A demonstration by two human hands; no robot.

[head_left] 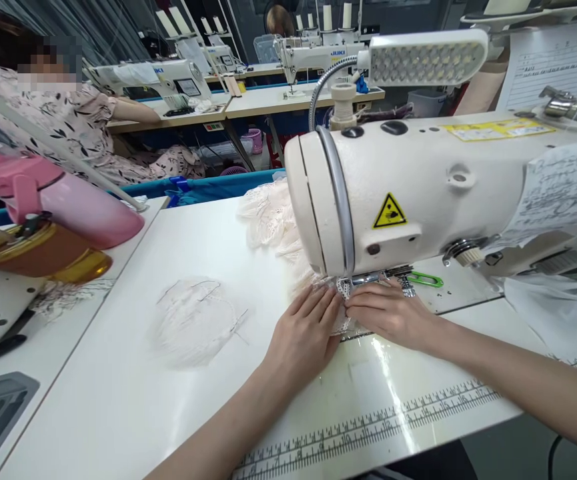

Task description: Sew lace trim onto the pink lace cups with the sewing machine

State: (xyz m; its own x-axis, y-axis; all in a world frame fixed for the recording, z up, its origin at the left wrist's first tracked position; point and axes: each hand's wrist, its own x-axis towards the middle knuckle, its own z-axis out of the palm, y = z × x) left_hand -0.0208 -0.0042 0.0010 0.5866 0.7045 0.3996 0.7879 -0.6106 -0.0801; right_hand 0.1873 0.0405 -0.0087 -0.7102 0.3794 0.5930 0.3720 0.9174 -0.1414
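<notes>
Both my hands lie flat on a small piece of white lace (341, 293) under the head of a white sewing machine (418, 193). My left hand (304, 333) rests on its left side, fingers stretched forward. My right hand (391, 312) presses the lace from the right, fingertips just in front of the presser foot (368, 279). More pale lace fabric (271, 217) is heaped behind the machine head. Most of the piece under my hands is hidden.
A round pile of lace pieces (193, 320) lies on the white table (118, 400) to the left. A pink bottle (68, 200) lies on the neighbouring machine at far left. A seated person (73, 127) works behind. A ruler strip (368, 427) runs along the front edge.
</notes>
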